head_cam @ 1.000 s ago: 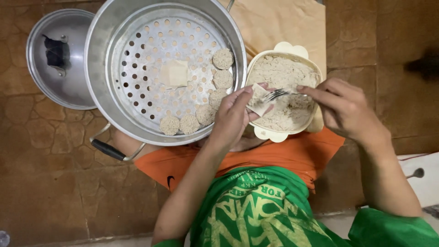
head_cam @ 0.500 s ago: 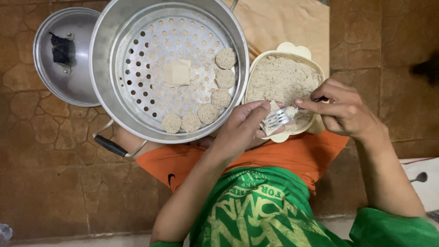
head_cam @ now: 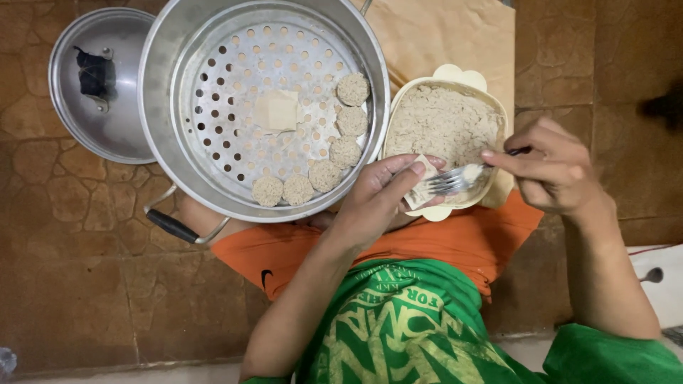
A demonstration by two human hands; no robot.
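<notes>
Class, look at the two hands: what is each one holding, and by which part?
The right hand grips a fork by its handle end. The left hand cradles a small wrapper on its fingers, thumb pressing its edge.

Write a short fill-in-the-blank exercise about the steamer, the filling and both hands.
1. The right hand holds a ____ over the tub of filling.
2. The steamer tray holds ____ round dumplings along its rim.
3. The pot lid lies upside down on the ____ beside the steamer.
4. The left hand pinches a thin ____ at the tub's edge.

Missing words: fork; six; floor; wrapper
</notes>
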